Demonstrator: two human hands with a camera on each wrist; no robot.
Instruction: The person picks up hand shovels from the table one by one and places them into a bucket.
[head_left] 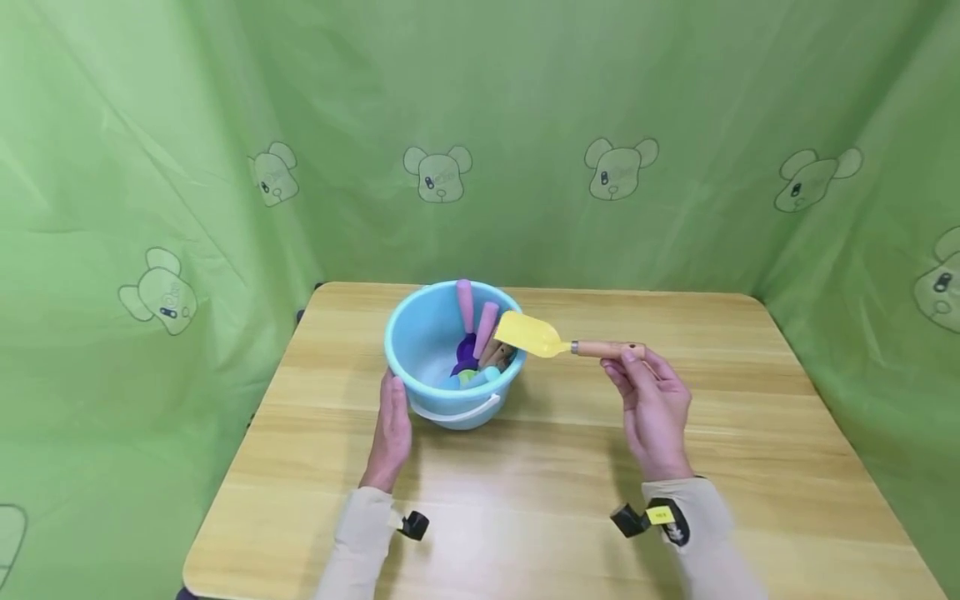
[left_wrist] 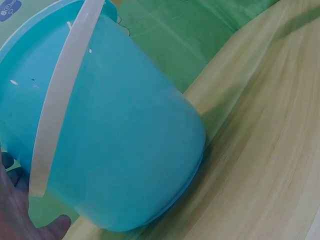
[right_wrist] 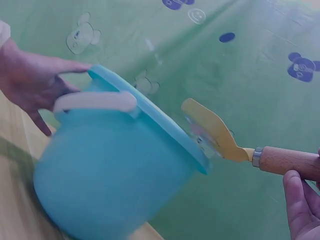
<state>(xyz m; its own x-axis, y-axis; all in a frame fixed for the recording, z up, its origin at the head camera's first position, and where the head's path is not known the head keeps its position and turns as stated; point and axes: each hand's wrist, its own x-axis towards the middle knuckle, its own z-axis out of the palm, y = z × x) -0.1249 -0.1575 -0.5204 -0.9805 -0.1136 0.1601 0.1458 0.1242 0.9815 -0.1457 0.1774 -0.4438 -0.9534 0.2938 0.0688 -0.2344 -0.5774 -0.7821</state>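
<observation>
A light blue bucket (head_left: 453, 406) stands on the table, its white handle (left_wrist: 60, 95) hanging down the near side. Inside it lie several toy tools, among them two with pink handles (head_left: 466, 306) and purple heads (head_left: 466, 348). My left hand (head_left: 392, 429) rests with straight fingers against the bucket's left side near the rim; the right wrist view shows its thumb spread apart. My right hand (head_left: 658, 408) pinches the wooden handle of a yellow toy shovel (head_left: 531, 334) between thumb and fingers. The shovel's blade points left and overlaps the bucket's right rim in the head view.
The wooden table (head_left: 750, 400) extends to both sides of the bucket and toward me. A green curtain (head_left: 525, 83) with bear-face prints hangs behind and along both sides. A small black camera (head_left: 414, 525) sits on the left wrist, another (head_left: 630, 521) on the right.
</observation>
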